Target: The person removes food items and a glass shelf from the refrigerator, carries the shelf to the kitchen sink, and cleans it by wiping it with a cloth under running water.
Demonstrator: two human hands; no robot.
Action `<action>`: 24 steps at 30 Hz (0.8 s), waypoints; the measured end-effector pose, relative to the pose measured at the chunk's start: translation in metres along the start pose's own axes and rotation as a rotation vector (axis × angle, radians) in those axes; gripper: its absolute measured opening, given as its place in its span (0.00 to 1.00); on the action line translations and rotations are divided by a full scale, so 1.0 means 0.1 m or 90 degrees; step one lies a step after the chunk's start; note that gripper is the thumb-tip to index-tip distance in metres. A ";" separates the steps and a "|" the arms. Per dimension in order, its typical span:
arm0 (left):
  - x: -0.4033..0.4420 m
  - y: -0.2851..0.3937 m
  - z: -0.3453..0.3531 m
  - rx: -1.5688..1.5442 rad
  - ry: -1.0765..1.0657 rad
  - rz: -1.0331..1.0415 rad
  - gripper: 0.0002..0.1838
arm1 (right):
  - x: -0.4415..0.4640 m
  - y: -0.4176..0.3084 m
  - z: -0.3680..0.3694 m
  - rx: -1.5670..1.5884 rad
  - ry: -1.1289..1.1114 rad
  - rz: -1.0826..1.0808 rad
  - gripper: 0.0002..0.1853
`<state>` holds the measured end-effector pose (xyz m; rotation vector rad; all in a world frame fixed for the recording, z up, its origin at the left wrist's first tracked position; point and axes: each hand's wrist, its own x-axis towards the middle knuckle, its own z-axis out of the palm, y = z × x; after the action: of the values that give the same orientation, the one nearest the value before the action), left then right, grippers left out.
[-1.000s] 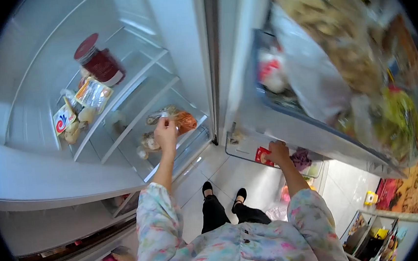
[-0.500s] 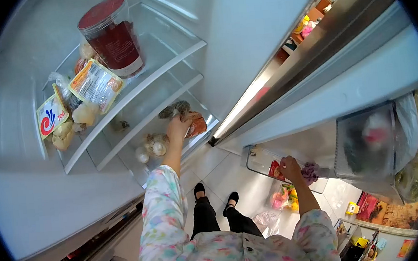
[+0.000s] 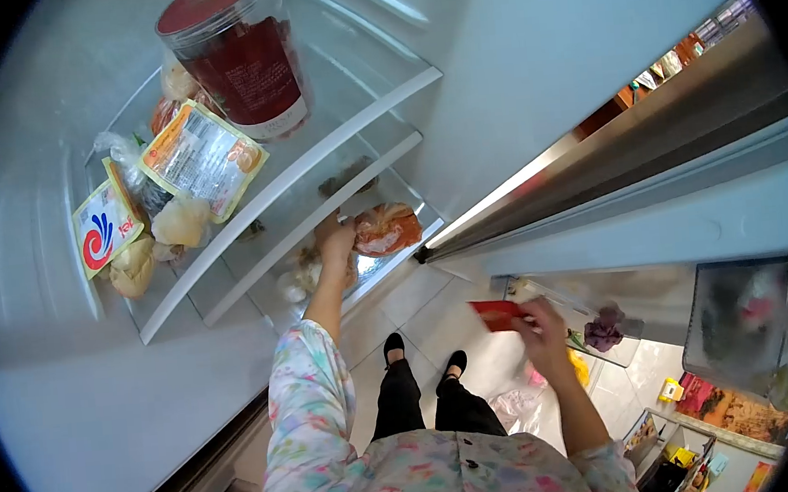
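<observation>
Likely a home kitchen: open refrigerator (image 3: 137, 396) (food (image 3: 388, 231) on its shelves (image 3: 359, 91))

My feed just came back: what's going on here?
A person in a pale floral shirt is at an open pale fridge. The right hand holds a flat red packet near a clear plastic door tray. The left hand is inside, low down, beside a rounded orange bundle in clear wrap; whether its grip holds anything is hidden.

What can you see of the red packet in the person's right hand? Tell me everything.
The red packet looks small, flat and thin, perhaps plastic or paper; no print is readable. It is tilted in mid-air by the clear door bin, one end held in the right hand, which covers that end. Nothing else appears to touch it.
</observation>
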<state>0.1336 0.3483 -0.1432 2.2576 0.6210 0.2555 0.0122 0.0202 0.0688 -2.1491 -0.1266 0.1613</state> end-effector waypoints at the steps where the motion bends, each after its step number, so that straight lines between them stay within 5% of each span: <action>1: -0.06 0.11 -0.03 0.042 0.043 0.029 0.19 | 0.11 -0.01 0.19 0.027 -0.033 -0.020 0.11; 5: -0.24 0.34 -0.29 0.051 0.227 0.153 0.18 | 0.64 0.28 1.08 0.391 -0.115 0.177 0.09; 9: -0.65 0.61 -0.62 -0.583 -0.285 -0.295 0.15 | 0.89 0.38 1.56 0.488 -0.115 0.246 0.10; 12: -0.85 0.49 -0.45 -0.688 -0.373 -0.225 0.17 | 0.93 0.31 1.69 0.498 -0.102 0.274 0.13; 16: -0.64 0.27 -0.28 -0.648 -0.134 -0.277 0.17 | 0.70 0.64 1.74 0.301 -0.001 0.091 0.14; 18: -0.46 0.19 -0.16 -0.751 -0.063 -0.199 0.16 | 0.45 0.41 1.39 0.215 -0.010 0.046 0.12; 24: -0.26 0.47 -0.14 -0.576 0.003 -0.245 0.13 | -0.16 0.75 0.47 0.124 0.071 0.043 0.07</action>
<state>0.1227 0.3166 -0.0988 1.2482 0.7372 0.2750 -0.0089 0.0155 -0.0183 -1.9631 0.0257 0.0891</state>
